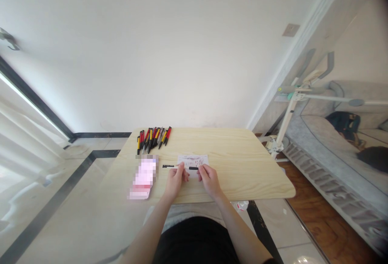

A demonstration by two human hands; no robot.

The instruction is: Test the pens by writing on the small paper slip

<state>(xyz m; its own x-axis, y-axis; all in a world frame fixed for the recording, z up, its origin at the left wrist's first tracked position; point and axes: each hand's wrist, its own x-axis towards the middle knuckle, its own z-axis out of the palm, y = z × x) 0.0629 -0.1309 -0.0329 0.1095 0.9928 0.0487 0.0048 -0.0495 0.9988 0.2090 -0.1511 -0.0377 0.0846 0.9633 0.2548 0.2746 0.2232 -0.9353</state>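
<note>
A white and black pen (pixel 193 168) lies level between my hands, over a small paper (pixel 194 159) with dark and red scribbles. My left hand (pixel 176 179) is closed round its white barrel, and the black clip end sticks out to the left. The fingers of my right hand (pixel 209 179) pinch the tip end, past the black grip; they hide the point itself. At the table's back left lies a loose group of pens (pixel 151 138) with red, yellow, clear and black barrels. A phone-like slab (pixel 144 177), blurred out, rests left of my left hand.
The light wood table (pixel 242 167) has rounded front corners and stands against a white wall (pixel 194 53). To the right are a white metal exercise frame (pixel 286 122) and a grey sofa (pixel 321 130) with dark bags. A white curtain (pixel 27 146) hangs at left.
</note>
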